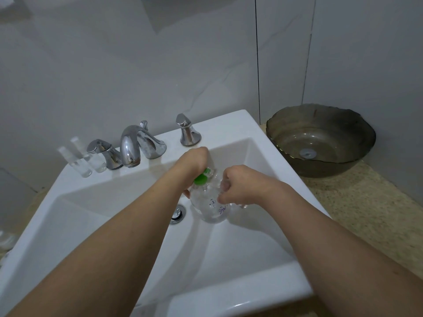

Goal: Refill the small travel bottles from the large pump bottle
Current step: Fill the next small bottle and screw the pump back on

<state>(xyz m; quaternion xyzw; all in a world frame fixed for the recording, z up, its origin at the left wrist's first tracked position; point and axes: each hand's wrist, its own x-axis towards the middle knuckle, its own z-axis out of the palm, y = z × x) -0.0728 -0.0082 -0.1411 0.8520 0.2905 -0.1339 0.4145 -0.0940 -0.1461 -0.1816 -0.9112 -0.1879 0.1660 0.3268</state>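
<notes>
Two bare forearms reach out over a white square sink (231,291), its near rim cut off at the bottom edge. Down in the basin a chrome drain stopper (176,213) sits just left of the clear pump bottle (211,205), which is held above the basin floor with purple handwriting on its side. The left hand (194,160) comes down over the bottle's green pump head (202,177), fingers curled around the top so that only part of the green shows beneath the wrist; one fingertip peeks out at the bottle's left shoulder. The right hand (238,185) is closed at the bottle's right side, fingers curled in around something small and clear that I cannot make out properly; it may be a travel bottle, but the hand hides nearly all of it. Whether the spout touches it cannot be told. Farther back on the sink deck stands the chrome faucet (130,147) between its two handles (104,153), the right one (186,130) just beyond the left hand. At the deck's far left corner stand two small clear travel bottles (83,160), close together and blurred. To the right, on the speckled countertop (366,209), rests a smoky glass bowl (320,138) against the grey tiled wall (160,65). Something glassy at the left edge is cut off.
</notes>
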